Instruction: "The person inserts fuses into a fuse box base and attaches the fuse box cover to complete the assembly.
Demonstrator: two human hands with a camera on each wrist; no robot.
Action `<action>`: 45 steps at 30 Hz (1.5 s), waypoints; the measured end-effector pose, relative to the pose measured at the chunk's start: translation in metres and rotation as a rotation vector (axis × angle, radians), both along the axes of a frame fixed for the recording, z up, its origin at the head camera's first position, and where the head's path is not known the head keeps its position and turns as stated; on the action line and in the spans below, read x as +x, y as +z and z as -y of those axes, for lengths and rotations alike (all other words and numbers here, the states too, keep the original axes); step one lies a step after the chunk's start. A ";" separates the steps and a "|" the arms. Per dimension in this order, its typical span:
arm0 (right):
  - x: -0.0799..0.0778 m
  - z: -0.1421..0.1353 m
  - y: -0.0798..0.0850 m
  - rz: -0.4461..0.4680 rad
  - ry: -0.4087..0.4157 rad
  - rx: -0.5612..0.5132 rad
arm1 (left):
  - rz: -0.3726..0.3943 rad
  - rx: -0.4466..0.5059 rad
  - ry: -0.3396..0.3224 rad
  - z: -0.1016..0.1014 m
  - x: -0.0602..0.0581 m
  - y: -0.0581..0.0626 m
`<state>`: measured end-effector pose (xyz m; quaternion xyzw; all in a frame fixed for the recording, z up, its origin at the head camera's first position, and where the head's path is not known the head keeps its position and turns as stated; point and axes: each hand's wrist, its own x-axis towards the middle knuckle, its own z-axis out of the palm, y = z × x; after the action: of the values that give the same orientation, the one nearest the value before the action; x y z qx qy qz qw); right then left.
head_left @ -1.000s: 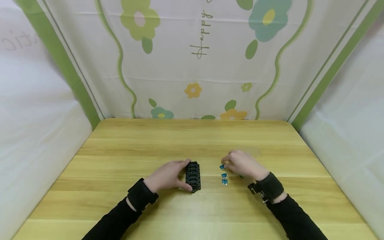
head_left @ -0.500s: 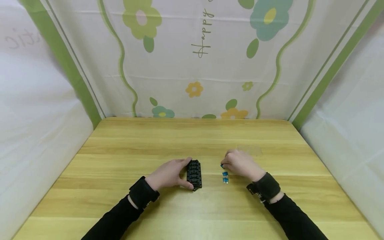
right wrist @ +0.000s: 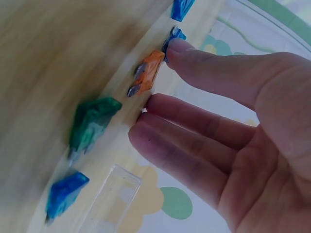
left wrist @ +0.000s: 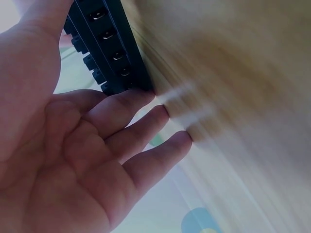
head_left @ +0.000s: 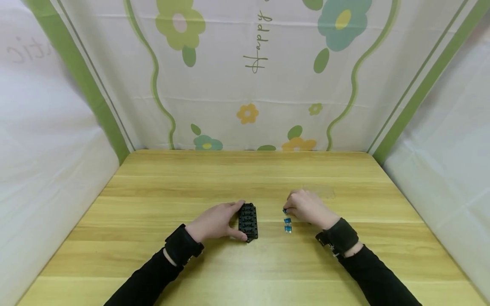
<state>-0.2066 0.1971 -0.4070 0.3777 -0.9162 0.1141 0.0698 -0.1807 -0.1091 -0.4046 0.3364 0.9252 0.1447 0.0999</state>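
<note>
Your L hand [head_left: 214,223] grips the block [head_left: 249,222] end to end, lower ctr of frame, long axis near vert. Your R hand [head_left: 309,209], part-closed, looks to pinch a blue fuse [right wrist: 176,33] at its tips, well apart, R of block.

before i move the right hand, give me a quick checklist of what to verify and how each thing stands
1. Black block steadied: ok, the left hand grips it across its ends.
2. Right hand on a blue piece: ok, it pinches it.
3. That piece lifted off the table: cannot tell.
4. Room around the pinch: not ok, an orange piece lies close by and might get nudged.
5. Black block ready to take a piece: cannot tell, its details are too small.
</note>
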 end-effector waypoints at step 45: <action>-0.002 -0.004 0.008 0.228 -0.085 -0.096 | 0.024 0.009 0.010 0.001 -0.003 -0.002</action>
<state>-0.2088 0.2009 -0.3987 0.3195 -0.9268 0.1970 -0.0121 -0.1839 -0.1103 -0.4063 0.3304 0.9249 0.1535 0.1088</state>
